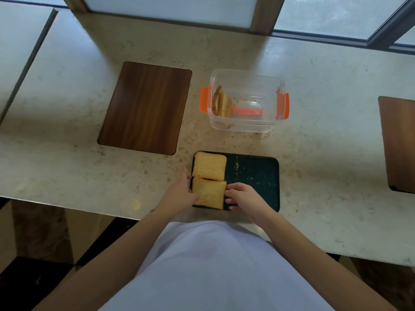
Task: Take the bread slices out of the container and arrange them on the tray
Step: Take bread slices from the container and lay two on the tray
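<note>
On the dark tray (258, 176), golden near slice (210, 195) pinched between both hands' fingertips.

tray (253, 176) right half bare (crumbs only), container (246, 101) mouth open above, placemat (146, 107) flat leftward

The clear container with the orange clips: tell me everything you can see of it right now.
The clear container is a see-through plastic box with rounded corners and orange clips on its left and right sides. It stands upright and lidless on the pale stone counter, beyond the dark tray and right of a wooden board. A few bread slices stand on edge against its left wall; the rest holds only crumbs. An orange strip shows along its near side. Neither hand touches it.
</note>
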Demonstrator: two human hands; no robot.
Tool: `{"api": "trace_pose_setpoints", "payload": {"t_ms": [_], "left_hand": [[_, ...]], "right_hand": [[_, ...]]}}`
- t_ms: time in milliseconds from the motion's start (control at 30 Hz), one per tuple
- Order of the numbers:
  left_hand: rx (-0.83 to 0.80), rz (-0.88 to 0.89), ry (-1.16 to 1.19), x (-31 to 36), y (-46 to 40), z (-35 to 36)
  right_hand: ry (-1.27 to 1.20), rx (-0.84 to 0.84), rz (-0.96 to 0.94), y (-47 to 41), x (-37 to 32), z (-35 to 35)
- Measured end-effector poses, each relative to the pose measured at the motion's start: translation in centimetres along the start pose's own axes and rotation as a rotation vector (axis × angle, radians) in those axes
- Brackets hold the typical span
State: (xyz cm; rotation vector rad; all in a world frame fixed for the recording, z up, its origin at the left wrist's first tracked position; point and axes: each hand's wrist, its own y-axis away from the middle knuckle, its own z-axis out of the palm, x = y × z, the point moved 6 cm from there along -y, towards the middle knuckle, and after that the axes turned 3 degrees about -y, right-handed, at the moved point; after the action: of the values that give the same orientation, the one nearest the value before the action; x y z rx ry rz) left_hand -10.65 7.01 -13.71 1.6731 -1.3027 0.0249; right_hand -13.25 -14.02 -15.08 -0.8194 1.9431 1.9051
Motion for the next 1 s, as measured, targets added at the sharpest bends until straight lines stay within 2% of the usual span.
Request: {"api": "trace_pose_setpoints", "payload": {"t_ms": [367,567,733,867,1000], "left_hand": [[-0.024,0.147,-0.276,1.2,0.4,1.1],[-0.033,0.196,-0.428,1.3,-0.1,1.5],[-0.047,0.193,-0.508,1.5,-0.6,1.6],[-0.078,0.168,-0.556,1.8,-0.9,1.6],[-0.118,0.233,-0.720,4.8,-0.8,-0.6]], "right_hand": [[0.160,0.031,0.011,-1.7,0.1,0.7],[0.387,0.073,-0.051,-2.1,-0.5,0.7],[0.605,0.035,-0.097,-2.2,-1.5,0.8],[0.901,-0.019,-0.148,-2.0,-2.6,1.0],[0.961,-0.009,-0.156,-1.7,-5.4,-0.7]]}}
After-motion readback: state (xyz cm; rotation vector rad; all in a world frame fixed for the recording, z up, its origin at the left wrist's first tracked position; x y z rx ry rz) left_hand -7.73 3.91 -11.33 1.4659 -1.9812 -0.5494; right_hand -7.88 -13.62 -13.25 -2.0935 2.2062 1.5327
